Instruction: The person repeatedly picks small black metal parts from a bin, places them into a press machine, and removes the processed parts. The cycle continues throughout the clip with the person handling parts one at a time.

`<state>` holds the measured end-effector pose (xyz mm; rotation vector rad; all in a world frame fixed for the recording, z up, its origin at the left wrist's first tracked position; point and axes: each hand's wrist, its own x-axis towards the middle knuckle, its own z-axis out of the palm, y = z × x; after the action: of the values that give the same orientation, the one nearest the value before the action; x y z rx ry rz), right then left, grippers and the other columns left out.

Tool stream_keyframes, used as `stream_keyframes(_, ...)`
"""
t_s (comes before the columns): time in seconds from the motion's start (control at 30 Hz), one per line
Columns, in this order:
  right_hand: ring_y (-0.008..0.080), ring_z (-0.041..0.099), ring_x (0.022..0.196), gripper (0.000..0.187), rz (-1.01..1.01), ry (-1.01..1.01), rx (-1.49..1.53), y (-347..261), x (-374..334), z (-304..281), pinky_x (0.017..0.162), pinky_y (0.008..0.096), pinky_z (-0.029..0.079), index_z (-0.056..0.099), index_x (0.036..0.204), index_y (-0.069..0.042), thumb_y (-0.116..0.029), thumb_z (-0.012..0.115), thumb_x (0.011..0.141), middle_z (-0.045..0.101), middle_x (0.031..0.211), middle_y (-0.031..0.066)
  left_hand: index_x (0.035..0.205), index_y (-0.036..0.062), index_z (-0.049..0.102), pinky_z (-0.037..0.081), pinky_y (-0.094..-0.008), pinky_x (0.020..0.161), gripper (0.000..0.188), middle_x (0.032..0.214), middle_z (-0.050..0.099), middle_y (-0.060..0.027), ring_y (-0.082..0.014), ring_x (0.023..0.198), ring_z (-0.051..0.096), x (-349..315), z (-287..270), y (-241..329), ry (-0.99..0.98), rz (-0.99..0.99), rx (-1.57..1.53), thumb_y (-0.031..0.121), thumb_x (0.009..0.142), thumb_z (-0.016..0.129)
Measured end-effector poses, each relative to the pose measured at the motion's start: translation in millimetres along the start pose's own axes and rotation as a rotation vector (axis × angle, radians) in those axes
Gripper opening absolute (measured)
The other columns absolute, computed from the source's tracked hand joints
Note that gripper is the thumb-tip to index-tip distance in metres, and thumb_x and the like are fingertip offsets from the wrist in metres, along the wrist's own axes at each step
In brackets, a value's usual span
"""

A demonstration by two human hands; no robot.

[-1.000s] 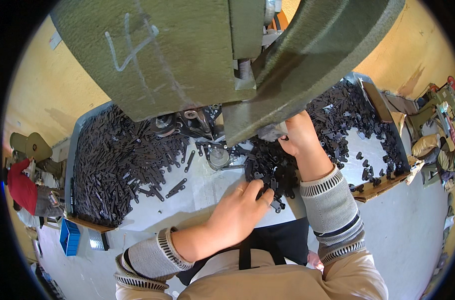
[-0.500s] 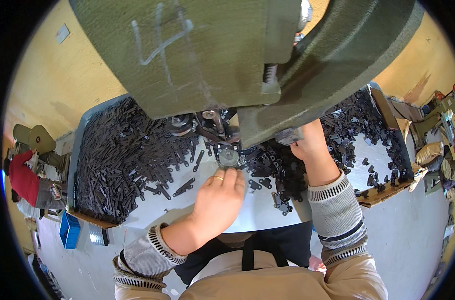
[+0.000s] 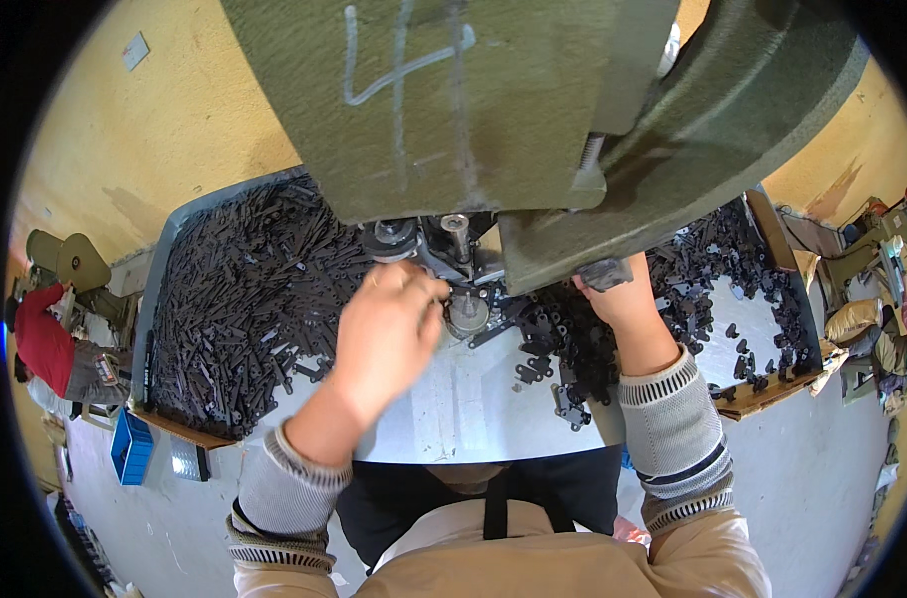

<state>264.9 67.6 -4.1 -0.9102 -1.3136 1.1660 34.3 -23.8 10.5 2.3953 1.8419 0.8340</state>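
Presently, left hand (image 3: 386, 327): fingers hovering beside flat black metal strips (image 3: 249, 299)
Right hand (image 3: 628, 299): dark-grey block (image 3: 606, 274) hiding fingers
Grasps: unclear

strips (image 3: 254, 289): left on worktop (image 3: 473, 419) | bits (image 3: 581, 344): right on worktop | machine (image 3: 463, 130): between them, over the worktop | box (image 3: 131, 448): on floor (image 3: 214, 528), left of worktop | person (image 3: 43, 339): far left

Bright light; glare on tabletop (image 3: 453, 424); left hand (image 3: 388, 324) blurred; edges bend, corners black

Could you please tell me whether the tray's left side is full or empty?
Largely full: dark flat strips lie heaped over most of it, inside the blue-grey rim.
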Motion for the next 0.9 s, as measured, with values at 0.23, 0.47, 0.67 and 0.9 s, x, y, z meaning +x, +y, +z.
stream_keyframes(0.23, 0.0088, 0.048, 0.048, 0.013, 0.157, -0.313, 0.155, -5.8, -4.6, -0.3, 0.042, 0.0219, 0.036, 0.061, 0.098, 0.000, -0.002, 0.063, 0.085, 0.063, 0.074, 0.0066, 0.077, -0.0022, 0.068, 0.046, -0.0452, 0.083, 0.017, 0.078, 0.065, -0.0187, -0.0381, 0.082, 0.060, 30.3, 27.3, -36.6, -0.053, 0.158, -0.011, 0.014, 0.081, 0.068)
stream_keyframes(0.47, 0.0122, 0.050, 0.049, 0.013, 0.355, -0.421, 0.259, -6.2, -4.0, 1.9, 0.037, 0.0209, 0.031, 0.060, 0.097, 0.000, -0.004, 0.063, 0.085, 0.062, 0.076, 0.0090, 0.085, -0.0013, 0.066, 0.039, -0.0419, 0.093, 0.019, 0.088, 0.064, -0.0148, -0.0320, 0.092, 0.060, 25.7, 28.6, -40.4, -0.180, 0.168, 0.070, 0.017, 0.088, 0.062)
stream_keyframes(0.67, 0.0138, 0.050, 0.048, 0.012, 0.241, -0.426, 0.318, -7.5, -6.8, -0.6, 0.033, 0.0222, 0.029, 0.061, 0.096, 0.001, -0.008, 0.058, 0.088, 0.062, 0.076, 0.0100, 0.092, -0.0012, 0.065, 0.044, -0.0434, 0.087, 0.019, 0.090, 0.065, -0.0167, -0.0344, 0.090, 0.060, 26.3, 11.2, -40.3, -0.203, 0.049, 0.038, 0.017, 0.090, 0.062)
stream_keyframes(0.9, 0.0127, 0.046, 0.042, 0.017, 0.302, -0.151, 0.496, -6.1, -3.1, 0.1, 0.032, 0.0219, 0.029, 0.062, 0.092, -0.001, -0.015, 0.054, 0.093, 0.063, 0.073, 0.0102, 0.104, -0.0041, 0.063, 0.051, -0.0372, 0.079, 0.023, 0.099, 0.066, -0.0203, -0.0326, 0.089, 0.065, 25.9, -0.5, -39.3, -0.211, -0.181, -0.384, 0.015, 0.091, 0.064)
